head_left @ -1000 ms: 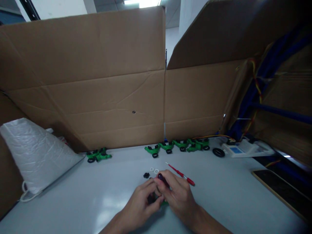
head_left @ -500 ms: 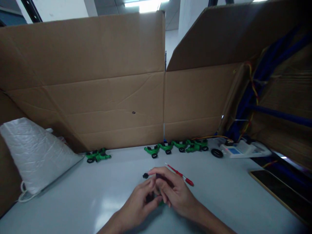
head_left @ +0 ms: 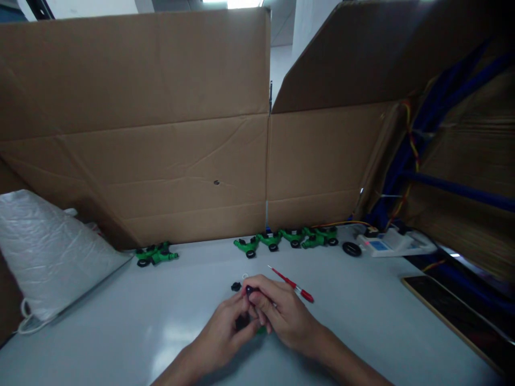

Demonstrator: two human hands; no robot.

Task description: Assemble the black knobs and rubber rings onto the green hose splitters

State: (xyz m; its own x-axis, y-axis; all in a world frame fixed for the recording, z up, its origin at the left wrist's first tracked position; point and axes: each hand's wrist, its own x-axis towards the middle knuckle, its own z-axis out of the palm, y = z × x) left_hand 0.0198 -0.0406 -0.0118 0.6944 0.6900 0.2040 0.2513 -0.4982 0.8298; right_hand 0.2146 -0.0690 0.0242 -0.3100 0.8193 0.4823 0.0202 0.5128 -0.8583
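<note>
My left hand (head_left: 222, 335) and my right hand (head_left: 281, 316) meet low in the middle of the grey table (head_left: 120, 327), fingers closed together round a small green and black plastic part (head_left: 260, 328) that is mostly hidden. A dark rounded tip (head_left: 250, 290) sticks out above my right fingers. A small black piece (head_left: 235, 286) and a white ring (head_left: 245, 276) lie just beyond the hands. A red screwdriver (head_left: 292, 284) lies on the table right behind my right hand.
A row of green parts with black wheels (head_left: 289, 238) stands along the cardboard wall (head_left: 161, 161), one more green part (head_left: 155, 253) to the left. A white plastic bag (head_left: 48, 252) sits far left. A black ring (head_left: 351, 249), a white device (head_left: 390, 244) and a dark slab (head_left: 454, 316) lie right.
The hands stay together on the part with small finger shifts. The right fingers now cover one of the white rings. The view has drifted slightly.
</note>
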